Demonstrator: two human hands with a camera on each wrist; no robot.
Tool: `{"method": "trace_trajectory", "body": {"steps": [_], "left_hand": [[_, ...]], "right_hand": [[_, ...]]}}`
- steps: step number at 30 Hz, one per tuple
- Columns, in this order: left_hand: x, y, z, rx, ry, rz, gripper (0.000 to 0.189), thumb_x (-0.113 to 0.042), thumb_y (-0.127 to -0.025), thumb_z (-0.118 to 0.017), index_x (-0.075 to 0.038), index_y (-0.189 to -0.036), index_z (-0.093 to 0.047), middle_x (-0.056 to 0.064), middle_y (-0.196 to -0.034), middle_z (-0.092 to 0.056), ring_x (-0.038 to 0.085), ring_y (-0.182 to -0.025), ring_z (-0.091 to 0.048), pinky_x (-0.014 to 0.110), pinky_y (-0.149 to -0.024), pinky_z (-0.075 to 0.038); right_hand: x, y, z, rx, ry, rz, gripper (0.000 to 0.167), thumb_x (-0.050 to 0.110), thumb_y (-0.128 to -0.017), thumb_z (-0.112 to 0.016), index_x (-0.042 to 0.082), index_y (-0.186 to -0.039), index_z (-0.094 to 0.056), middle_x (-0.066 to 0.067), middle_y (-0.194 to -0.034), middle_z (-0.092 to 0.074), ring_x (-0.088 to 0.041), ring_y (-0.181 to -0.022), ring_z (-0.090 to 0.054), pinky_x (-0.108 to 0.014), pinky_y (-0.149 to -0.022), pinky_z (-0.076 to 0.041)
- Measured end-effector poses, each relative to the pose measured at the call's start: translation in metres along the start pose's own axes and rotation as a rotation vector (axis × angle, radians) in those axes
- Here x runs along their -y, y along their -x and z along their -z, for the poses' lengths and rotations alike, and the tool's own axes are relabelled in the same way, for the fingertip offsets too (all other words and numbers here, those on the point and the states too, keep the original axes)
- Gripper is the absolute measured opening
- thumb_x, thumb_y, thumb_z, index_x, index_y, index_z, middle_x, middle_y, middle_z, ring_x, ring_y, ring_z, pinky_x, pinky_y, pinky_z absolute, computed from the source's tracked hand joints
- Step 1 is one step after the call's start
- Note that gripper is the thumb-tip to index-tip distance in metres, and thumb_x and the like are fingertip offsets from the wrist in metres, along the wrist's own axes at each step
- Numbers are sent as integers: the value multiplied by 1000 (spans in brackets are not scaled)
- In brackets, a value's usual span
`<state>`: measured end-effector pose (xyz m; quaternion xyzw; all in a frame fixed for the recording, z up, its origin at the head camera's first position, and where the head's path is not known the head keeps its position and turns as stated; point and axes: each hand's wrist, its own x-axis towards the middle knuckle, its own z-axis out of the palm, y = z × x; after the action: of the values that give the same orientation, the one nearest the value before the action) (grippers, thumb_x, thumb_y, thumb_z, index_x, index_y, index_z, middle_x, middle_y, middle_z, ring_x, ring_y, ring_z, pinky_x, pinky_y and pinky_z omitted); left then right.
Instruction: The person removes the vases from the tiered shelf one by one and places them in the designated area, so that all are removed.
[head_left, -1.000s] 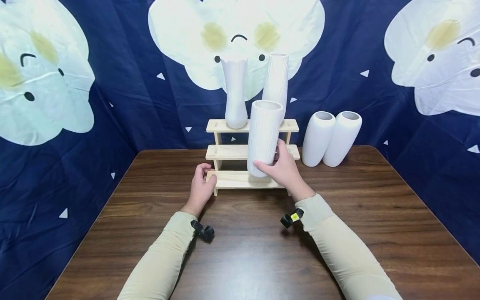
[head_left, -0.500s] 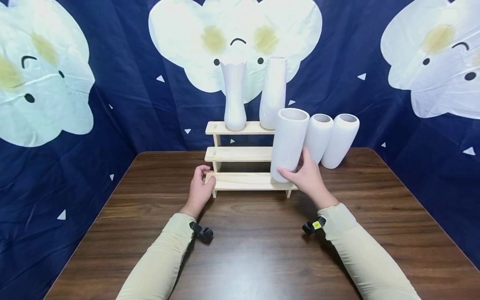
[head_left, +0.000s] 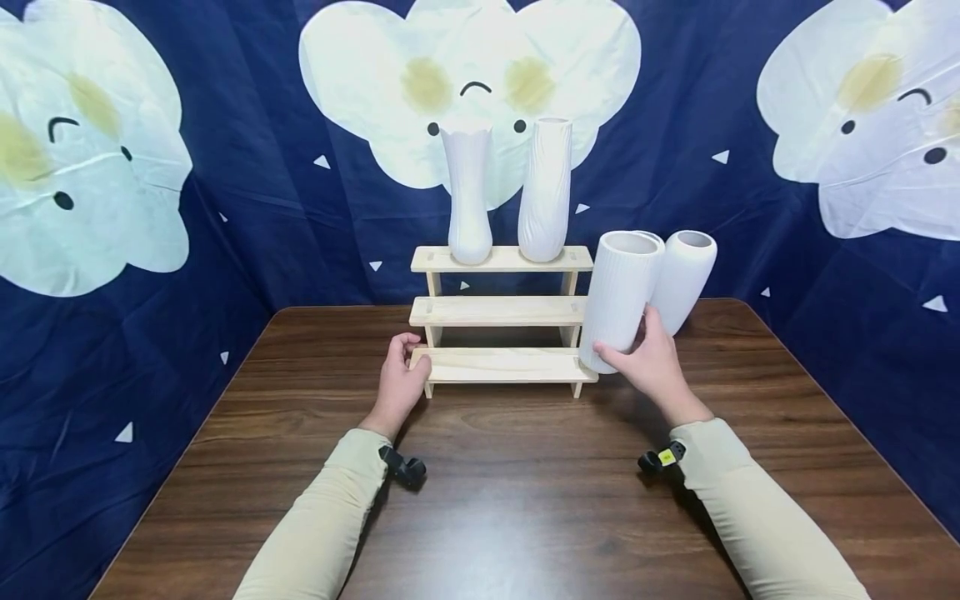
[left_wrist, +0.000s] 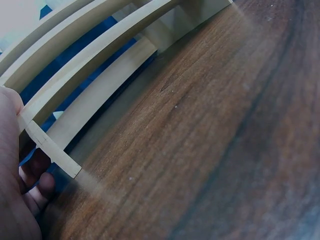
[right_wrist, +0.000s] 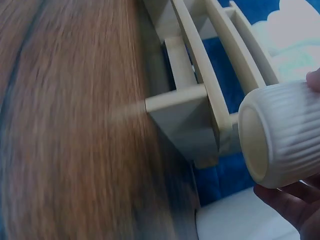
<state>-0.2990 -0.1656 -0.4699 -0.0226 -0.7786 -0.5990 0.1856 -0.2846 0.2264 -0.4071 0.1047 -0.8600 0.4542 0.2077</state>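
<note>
My right hand (head_left: 655, 365) grips a white ribbed vase (head_left: 617, 304) near its base, with the thumb at the front. It is off the table, beside the right end of the three-tier wooden stand (head_left: 501, 367); the right wrist view shows the underside of the ribbed vase (right_wrist: 285, 132). My left hand (head_left: 401, 375) holds the stand's lower left end, its thumb by the bottom board; in the left wrist view its fingers (left_wrist: 42, 182) curl behind the end leg. On the top tier stand a wavy-rimmed vase (head_left: 470, 196) and a swirl-patterned vase (head_left: 545, 192).
A smooth white vase (head_left: 684, 279) stands at the table's back right. Another beside it is mostly hidden behind the ribbed vase. The brown wooden table (head_left: 480, 492) meets a dark blue cloth backdrop (head_left: 337, 250) with cloud faces.
My right hand has carried the ribbed vase rightward and slightly down, from in front of the stand to its right end. My left hand has stayed at the stand's left end.
</note>
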Motion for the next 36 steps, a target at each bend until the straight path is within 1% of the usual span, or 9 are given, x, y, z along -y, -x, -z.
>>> {"method": "trace_trajectory", "body": {"steps": [8, 14, 16, 21, 23, 28, 36], "left_hand": [[1, 0, -1, 3, -4, -4, 37, 1, -88, -57, 0, -124, -50, 22, -119, -63, 28, -100, -58, 22, -81, -40], [3, 0, -3, 4, 0, -15, 41, 1, -89, -57, 3, -129, -48, 26, -123, -61, 33, -104, -58, 20, -81, -39], [3, 0, -3, 3, 2, -17, 41, 1, -89, -57, 3, -129, -47, 26, -122, -61, 32, -103, -58, 20, -80, -39], [2, 0, -1, -7, -3, -8, 38, 1, -88, -58, 2, -125, -50, 20, -118, -63, 26, -98, -58, 20, -80, -41], [1, 0, -1, -7, -4, -9, 37, 1, -88, -58, 1, -125, -50, 19, -117, -63, 24, -98, -58, 21, -80, -41], [1, 0, -1, -2, -2, -10, 37, -1, -87, -57, 1, -124, -49, 20, -117, -63, 26, -98, -58, 23, -81, -42], [2, -1, 1, 9, 2, -5, 36, -1, -88, -57, -1, -123, -49, 19, -118, -62, 26, -99, -58, 23, -80, -41]], "right_hand": [[-19, 3, 16, -31, 70, -40, 94, 28, -77, -87, -2, -147, -32, -31, -133, -55, -45, -119, -57, -61, -96, -46], [-31, 4, 27, -48, 73, -70, 96, 26, -77, -86, 0, -149, -28, -32, -138, -50, -46, -124, -53, -62, -99, -43], [-35, 4, 31, -47, 77, -92, 98, 27, -78, -86, 1, -150, -26, -31, -141, -48, -47, -126, -51, -63, -100, -42], [-47, 4, 39, -51, 81, -148, 102, 29, -80, -84, 2, -154, -20, -30, -146, -43, -48, -131, -46, -66, -104, -37], [-52, 4, 42, -61, 81, -168, 101, 29, -81, -84, 3, -154, -20, -30, -146, -43, -47, -131, -45, -65, -104, -37], [-64, 4, 47, -93, 94, -208, 96, 26, -81, -83, 2, -153, -23, -31, -142, -46, -45, -128, -47, -61, -103, -37], [-75, 4, 53, -136, 80, -227, 94, 20, -79, -82, 0, -151, -24, -31, -141, -47, -44, -128, -47, -58, -105, -36]]}}
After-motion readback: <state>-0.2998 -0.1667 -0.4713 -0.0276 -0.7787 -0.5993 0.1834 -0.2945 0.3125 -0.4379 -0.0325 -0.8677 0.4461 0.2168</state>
